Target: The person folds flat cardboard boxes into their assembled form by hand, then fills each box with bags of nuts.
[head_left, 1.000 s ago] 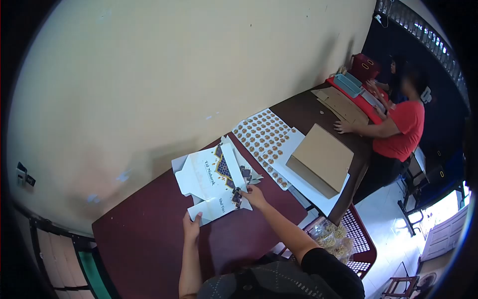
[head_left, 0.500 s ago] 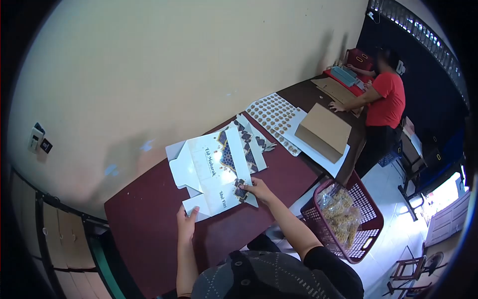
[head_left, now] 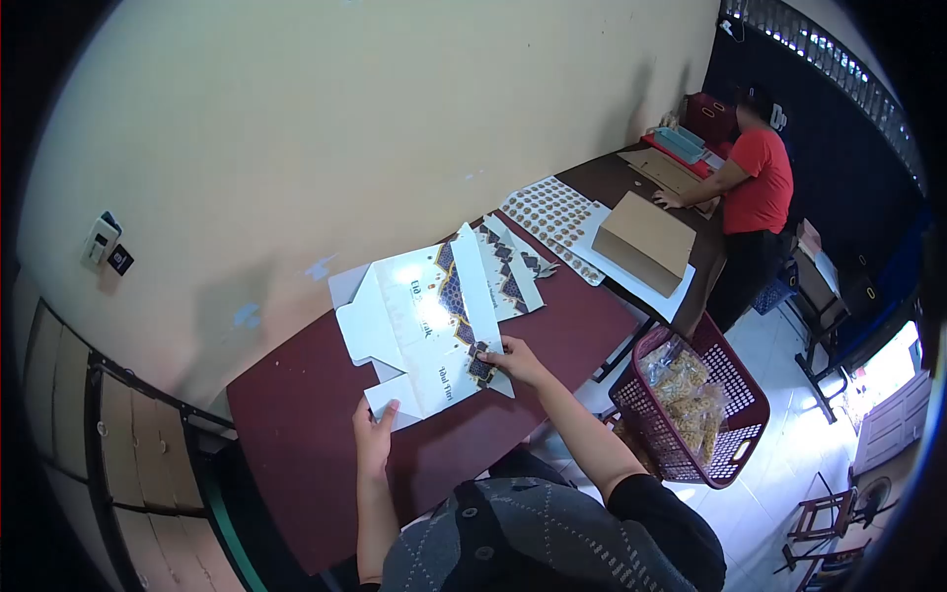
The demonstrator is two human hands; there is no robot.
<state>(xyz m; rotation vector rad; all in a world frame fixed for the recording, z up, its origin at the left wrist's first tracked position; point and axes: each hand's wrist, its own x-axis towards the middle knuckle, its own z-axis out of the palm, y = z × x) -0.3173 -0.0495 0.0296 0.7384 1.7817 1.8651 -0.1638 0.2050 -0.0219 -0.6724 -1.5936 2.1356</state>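
Note:
Between my hands is an unfolded white cardboard box blank (head_left: 409, 335), printed with dark blue patterns and the words "Eid Mubarak" and "Idul Fitri". My left hand (head_left: 376, 434) pinches a flap at its near left corner, thumb on top. On the near right side, my right hand (head_left: 515, 362) grips the patterned edge, with the fingers underneath hidden. The blank is held above the maroon table (head_left: 296, 434). Behind it lie more printed box blanks (head_left: 513, 266), partly covered by the one I hold.
Sheets of round stickers (head_left: 552, 212) and a brown cardboard box (head_left: 646, 242) lie on the farther table. A maroon basket (head_left: 745, 414) with bagged goods stands at the right on the floor. A person in a red shirt (head_left: 762, 183) leans a hand on the far table.
My view has shifted slightly. Both hands keep hold of the blank, which has tilted a little. The other person's head has turned, and the far hand has drawn out of sight.

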